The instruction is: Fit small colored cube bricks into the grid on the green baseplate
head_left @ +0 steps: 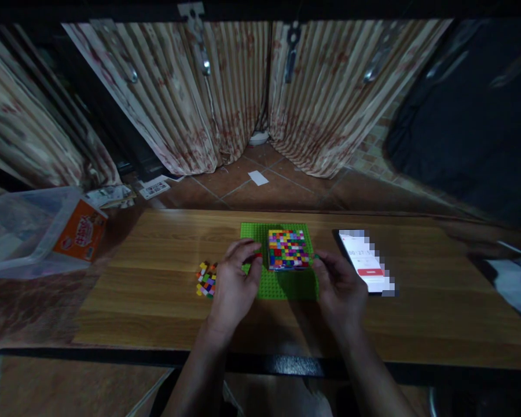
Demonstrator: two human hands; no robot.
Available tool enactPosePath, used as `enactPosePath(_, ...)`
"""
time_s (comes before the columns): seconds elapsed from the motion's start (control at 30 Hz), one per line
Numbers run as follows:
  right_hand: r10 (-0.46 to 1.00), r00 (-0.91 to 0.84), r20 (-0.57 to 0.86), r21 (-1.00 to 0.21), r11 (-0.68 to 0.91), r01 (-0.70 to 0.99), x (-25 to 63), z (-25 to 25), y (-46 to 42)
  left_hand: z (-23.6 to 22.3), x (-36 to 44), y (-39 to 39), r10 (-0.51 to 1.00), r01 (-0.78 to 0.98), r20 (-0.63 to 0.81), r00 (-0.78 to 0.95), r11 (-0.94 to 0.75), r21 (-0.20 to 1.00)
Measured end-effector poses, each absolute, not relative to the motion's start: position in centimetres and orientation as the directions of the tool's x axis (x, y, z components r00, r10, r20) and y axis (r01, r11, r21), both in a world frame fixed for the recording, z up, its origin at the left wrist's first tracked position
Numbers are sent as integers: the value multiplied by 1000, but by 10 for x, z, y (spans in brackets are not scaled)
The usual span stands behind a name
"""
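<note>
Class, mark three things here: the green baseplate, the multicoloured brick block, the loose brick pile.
Green baseplate (271, 286): head view, bare near part.
Multicoloured brick block (287, 248): head view, top face.
Loose brick pile (206, 280): head view, visible middle.

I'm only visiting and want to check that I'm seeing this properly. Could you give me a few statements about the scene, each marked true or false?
1. The multicoloured block sits on a green baseplate. True.
2. The left hand and right hand are on opposite sides of the block. True.
3. The loose bricks are on the baseplate. False: they lie on the wooden table, to the left of the baseplate.
4. A phone lies to the right of the baseplate. True.
5. The phone's screen is dark. False: it is lit.
6. The block is one plain colour. False: its bricks are many colours.
</note>
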State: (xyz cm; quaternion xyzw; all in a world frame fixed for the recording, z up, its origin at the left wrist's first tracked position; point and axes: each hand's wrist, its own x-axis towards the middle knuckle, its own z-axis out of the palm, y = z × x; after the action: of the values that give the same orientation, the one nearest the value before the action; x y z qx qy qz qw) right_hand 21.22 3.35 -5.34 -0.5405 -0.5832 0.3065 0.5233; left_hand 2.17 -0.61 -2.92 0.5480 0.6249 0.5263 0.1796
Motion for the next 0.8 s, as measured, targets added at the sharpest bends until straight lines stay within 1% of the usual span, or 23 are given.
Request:
enactPosePath(0.13, 958, 111, 266, -929, 224, 295, 210, -51, 33, -32, 21, -5, 873, 511, 342, -347, -130, 850)
enactPosePath(0.27, 961, 101, 257, -946, 228, 231, 209, -52, 35, -33, 20, -4, 873, 535, 350, -339, -127, 835)
enactPosePath(0.47, 988, 136, 78, -996, 71, 54, 208, -60, 40, -31, 23, -4, 896, 533, 322, -305, -119, 837)
enactPosePath(0.57, 994, 113, -9, -1000, -9, -6, 208, -61, 40, -31, 26, -4, 921, 522, 268, -283, -86, 849)
enactPosePath(0.67, 992, 110, -57, -997, -50, -65, 206, -61, 40, -32, 27, -4, 935, 522, 224, -274, -51, 852)
enactPosePath(0.8, 987, 127, -94, -989, -79, -122, 205, -58, 40, -34, 28, -4, 945, 537, 206, -255, -39, 843)
